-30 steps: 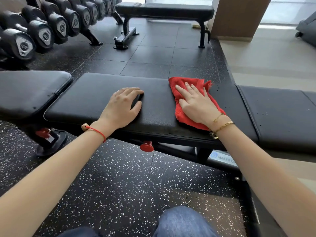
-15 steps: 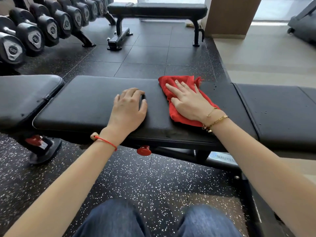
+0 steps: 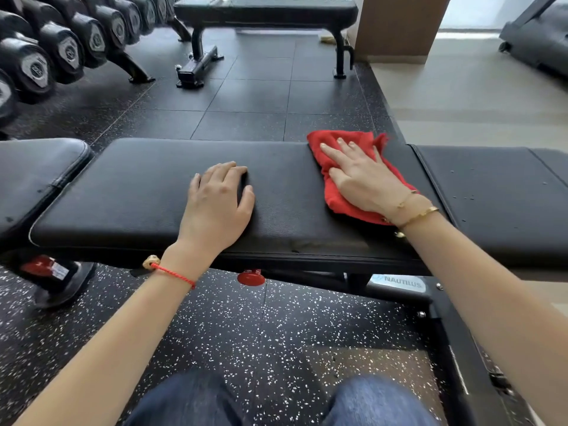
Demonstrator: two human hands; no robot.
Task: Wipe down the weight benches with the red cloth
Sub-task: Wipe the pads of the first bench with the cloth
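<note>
Sliding rightward since a moment ago, the red cloth now sits near the counter pad's right end, pressed flat under the right hand, fingers straight. Soft, light, bunches easily. Left hand rests flat, bracing. Droplets dot the neighbouring pad; dumbbells stand well apart.

The right hand slides the red cloth rightward along the bench pad, away from the left hand, and up to the pad's far edge near the seam with the next pad. The gap between the hands widens. The left hand's fingers curl more.
</note>
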